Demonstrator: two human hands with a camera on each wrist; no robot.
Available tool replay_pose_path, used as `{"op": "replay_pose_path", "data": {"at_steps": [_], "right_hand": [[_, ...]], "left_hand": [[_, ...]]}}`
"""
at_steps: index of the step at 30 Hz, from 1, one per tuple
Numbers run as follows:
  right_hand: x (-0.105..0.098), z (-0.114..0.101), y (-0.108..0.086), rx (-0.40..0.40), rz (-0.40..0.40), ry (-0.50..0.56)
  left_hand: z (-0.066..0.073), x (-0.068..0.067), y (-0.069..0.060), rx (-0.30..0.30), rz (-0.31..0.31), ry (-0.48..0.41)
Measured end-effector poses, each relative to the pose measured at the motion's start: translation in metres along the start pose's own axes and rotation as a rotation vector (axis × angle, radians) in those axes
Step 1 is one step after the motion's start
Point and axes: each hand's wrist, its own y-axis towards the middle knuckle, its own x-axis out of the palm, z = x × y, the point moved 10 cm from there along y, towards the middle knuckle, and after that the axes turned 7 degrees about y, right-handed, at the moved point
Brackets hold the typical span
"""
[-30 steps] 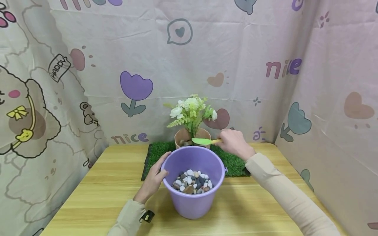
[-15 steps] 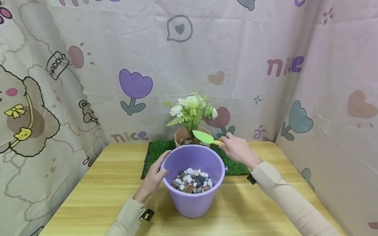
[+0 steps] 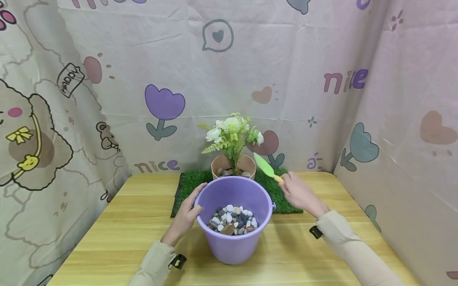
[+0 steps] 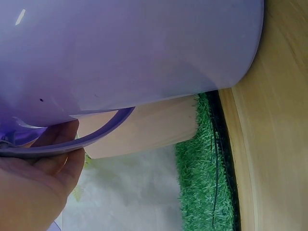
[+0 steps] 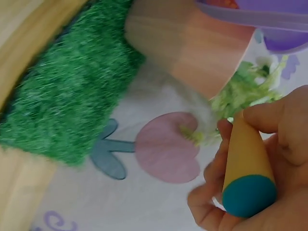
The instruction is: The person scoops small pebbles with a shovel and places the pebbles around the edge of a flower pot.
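Observation:
A purple bucket [image 3: 234,248] stands on the table with many pebbles [image 3: 232,219] in its bottom. My left hand [image 3: 185,216] grips the bucket's left rim, thumb on the inner side; in the left wrist view its fingers also lie about the bucket's handle [image 4: 103,131]. To the right, above the bucket's rim, my right hand [image 3: 299,193] holds a small trowel by its yellow handle [image 5: 246,166], which ends in teal. The trowel's green blade [image 3: 264,165] points up and left, with no pebbles visible on it. Behind the bucket is a pinkish flowerpot [image 3: 247,163] holding white flowers [image 3: 230,127] and some stones.
Under the pot lies a green turf mat [image 3: 280,194] with a dark edge. The wooden table [image 3: 118,230] reaches a patterned cloth [image 3: 200,79] at the back and sides. The bucket hides the lower part of the pot.
My right hand has drawn the trowel away from over the pot, to the right and nearer, and its blade has tipped upward. The left hand and bucket stay put.

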Motion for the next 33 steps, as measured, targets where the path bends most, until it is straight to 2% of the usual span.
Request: {"op": "replay_pose_path", "data": {"at_steps": [5, 9, 16, 24, 27, 33], "right_hand": [[0.001, 0.025, -0.007, 0.017, 0.038, 0.006], [0.006, 0.053, -0.012, 0.063, 0.03, 0.016], [0.012, 0.096, -0.03, 0.137, 0.022, -0.049], [0.02, 0.134, -0.05, 0.211, -0.06, -0.073], [0.022, 0.151, -0.056, 0.233, -0.083, -0.057], [0.024, 0.172, -0.063, 0.218, -0.107, -0.02]], "left_hand": [[0.002, -0.001, 0.0, 0.0, -0.001, -0.003], [0.001, -0.001, -0.001, -0.003, 0.002, 0.004], [0.0, 0.0, 0.0, -0.005, -0.013, -0.008], [-0.004, 0.002, -0.003, -0.046, -0.016, -0.002], [-0.003, 0.002, -0.002, -0.041, -0.013, -0.003], [-0.001, 0.001, 0.0, -0.014, -0.006, 0.0]]}}
